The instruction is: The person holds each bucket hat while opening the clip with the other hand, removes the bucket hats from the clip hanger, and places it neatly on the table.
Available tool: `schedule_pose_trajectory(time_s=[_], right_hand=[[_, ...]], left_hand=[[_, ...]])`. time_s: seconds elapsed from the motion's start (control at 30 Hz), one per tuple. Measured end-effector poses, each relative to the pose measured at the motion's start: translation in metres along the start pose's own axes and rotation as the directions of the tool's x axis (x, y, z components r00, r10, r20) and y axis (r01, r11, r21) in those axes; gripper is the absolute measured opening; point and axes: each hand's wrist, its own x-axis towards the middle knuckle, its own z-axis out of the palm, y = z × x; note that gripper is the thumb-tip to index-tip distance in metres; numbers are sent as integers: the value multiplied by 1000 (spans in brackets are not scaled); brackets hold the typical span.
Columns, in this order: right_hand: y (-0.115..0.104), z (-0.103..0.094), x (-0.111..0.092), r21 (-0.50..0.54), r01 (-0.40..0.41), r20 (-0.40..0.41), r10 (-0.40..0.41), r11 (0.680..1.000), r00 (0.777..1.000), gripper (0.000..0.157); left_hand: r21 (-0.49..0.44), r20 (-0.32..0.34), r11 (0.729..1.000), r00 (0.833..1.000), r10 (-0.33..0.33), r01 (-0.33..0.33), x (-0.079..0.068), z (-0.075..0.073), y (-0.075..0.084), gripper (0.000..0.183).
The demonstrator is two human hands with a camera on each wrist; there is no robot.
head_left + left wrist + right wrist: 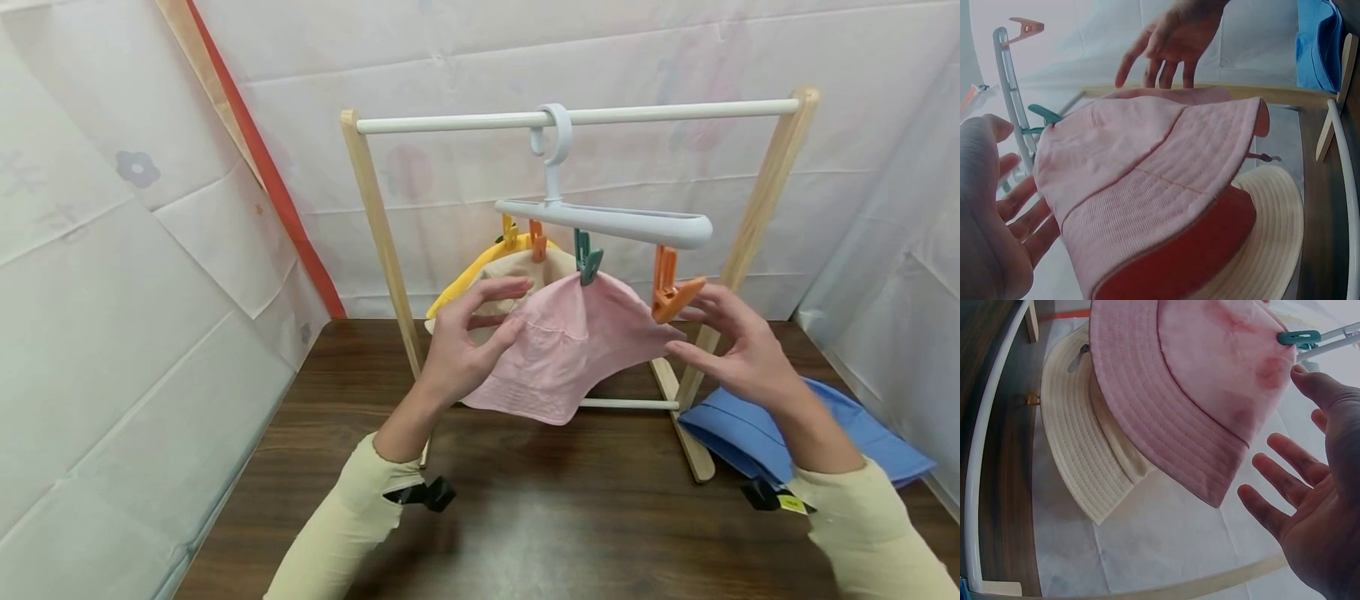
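Observation:
A pink bucket hat (555, 350) hangs by its crown from a green clip (587, 258) on a pale hanger (622, 221). My left hand (468, 337) is beside the hat's left side with fingers spread; in the left wrist view its fingertips lie close to the fabric, and contact is hard to tell. On the other side my right hand (738, 342) stands by the brim's right end, fingers parted, near an orange clip (671, 287) that holds nothing. Behind the pink hat hang a cream hat (1085, 425) and a yellow hat (465, 279), both partly hidden.
The hanger hooks over the white bar (675, 111) of a wooden-legged rack (382, 242) on a dark brown table (525, 517). A folded blue hat (757, 433) lies at the right, beside the rack's foot. Pale sheets (150, 292) surround the table.

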Motion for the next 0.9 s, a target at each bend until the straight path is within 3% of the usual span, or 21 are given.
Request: schedule_pose_trajectory(time_s=[0.33, 0.57, 0.9], right_hand=[[3, 9, 6, 18, -6, 77, 5, 1000, 997, 75], [-2, 16, 8, 4, -75, 57, 74, 997, 996, 75], [-2, 22, 12, -4, -77, 64, 77, 997, 995, 77]], left_hand=[[18, 24, 999, 999, -42, 41, 5, 5, 6, 41], [43, 34, 997, 997, -73, 71, 8, 6, 8, 43], [33, 48, 997, 996, -69, 68, 16, 10, 12, 45]])
